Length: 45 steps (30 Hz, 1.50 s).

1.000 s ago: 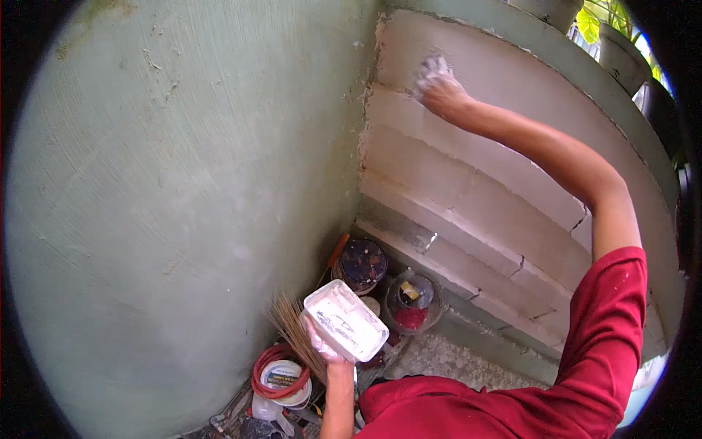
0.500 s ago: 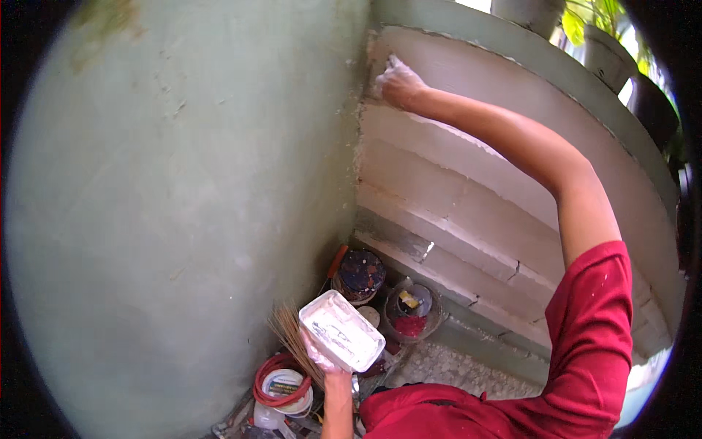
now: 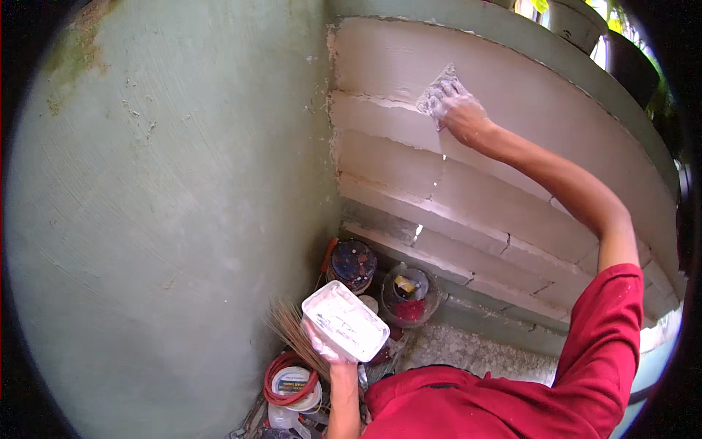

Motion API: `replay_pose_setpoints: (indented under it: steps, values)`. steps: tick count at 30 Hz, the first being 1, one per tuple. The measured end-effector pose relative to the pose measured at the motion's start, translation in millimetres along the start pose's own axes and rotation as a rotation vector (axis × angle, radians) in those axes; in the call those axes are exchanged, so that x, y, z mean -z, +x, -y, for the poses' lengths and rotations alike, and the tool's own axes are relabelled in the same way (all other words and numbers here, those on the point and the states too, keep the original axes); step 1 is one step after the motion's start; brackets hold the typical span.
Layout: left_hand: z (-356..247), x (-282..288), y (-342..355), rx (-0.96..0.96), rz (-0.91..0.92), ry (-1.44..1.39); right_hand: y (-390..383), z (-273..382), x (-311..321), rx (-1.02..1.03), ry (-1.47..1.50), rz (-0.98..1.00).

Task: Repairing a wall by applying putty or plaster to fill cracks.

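My left hand (image 3: 327,350) holds up a white rectangular tub (image 3: 344,322) from beneath and beside it; white putty-like paste coats its inside. My right arm reaches to the upper wall of pale pinkish panels (image 3: 380,62). There my right hand (image 3: 462,115), whitened by paste, is closed on a flat, paste-smeared scraper (image 3: 436,91) pressed against the surface. Its edge lies beside a ragged joint between panels. The hand covers part of the scraper.
A greenish plastered wall (image 3: 183,205) stands at the left. Below are a paint-spotted dark lid on a can (image 3: 353,263), a clear basin (image 3: 431,301) with a red item, a bristle broom (image 3: 289,329), and a bucket (image 3: 296,380) with a red hose. Potted plants (image 3: 578,25) stand on the top ledge.
My right hand has swept away from the corner, rightward along the upper panel. The view has shifted slightly, while my left hand still holds the tub.
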<state>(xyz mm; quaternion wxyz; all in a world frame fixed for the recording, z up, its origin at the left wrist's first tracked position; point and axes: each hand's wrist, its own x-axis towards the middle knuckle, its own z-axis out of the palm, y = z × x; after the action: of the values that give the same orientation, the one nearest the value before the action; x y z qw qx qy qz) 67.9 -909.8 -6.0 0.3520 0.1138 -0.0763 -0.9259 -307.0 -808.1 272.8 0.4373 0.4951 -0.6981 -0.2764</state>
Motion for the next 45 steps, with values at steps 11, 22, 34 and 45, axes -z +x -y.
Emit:
replay_pose_setpoints:
  steps: [11, 22, 34, 45]
  values:
    - [-8, -11, -4, 0.16, 0.075, 0.003, -72, 18, 105, -1.25, 0.627, -0.526]
    - [-5, -13, -8, 0.046, -0.034, 0.077, 5, 38, 29, -1.491, 0.65, -0.883]
    - [9, 4, -1, -0.122, -0.056, 0.118, 59, 45, -3, -1.506, 0.781, -1.085]
    - [13, 5, 2, -0.164, -0.021, 0.063, 158, 92, -16, -1.368, 0.83, -1.036]
